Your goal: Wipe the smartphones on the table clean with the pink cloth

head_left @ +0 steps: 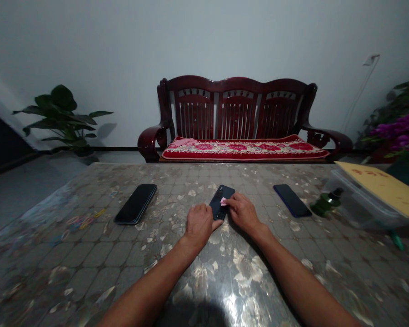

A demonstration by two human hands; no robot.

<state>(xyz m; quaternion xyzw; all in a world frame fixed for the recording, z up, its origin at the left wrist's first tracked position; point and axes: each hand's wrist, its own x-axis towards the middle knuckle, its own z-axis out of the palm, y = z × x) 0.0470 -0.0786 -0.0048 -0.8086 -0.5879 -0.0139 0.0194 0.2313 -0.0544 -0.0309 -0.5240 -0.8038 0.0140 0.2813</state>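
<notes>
Smartphone (216, 199), dark and glossy, lies aslant at the centre of the frame, flat on the patterned tabletop (98, 254), within easy reach of both our hands. Our left hand (199, 218) sits at its left side, fingers curled and together, thumb stretched along the lower edge; we judge that this steadies the phone against sliding, though we cannot tell whether the fingers truly clamp it. Our right hand (244, 210) comes in from the other side, thumb and forefinger pinched on a small pink piece (223, 201), paper or cloth, we cannot tell which. It is held over the phone's surface, and the tight pinch probably suits so small a thing.

Two more phones flank us, a black one (136, 204) left of centre and a blue-edged one (292, 200) right of centre, set well apart, perhaps to leave us elbow room. Farther right, a green spray bottle (325, 203) stands beside a clear plastic bin (354, 209); coloured elastic bands (85, 221) lie scattered at left.
</notes>
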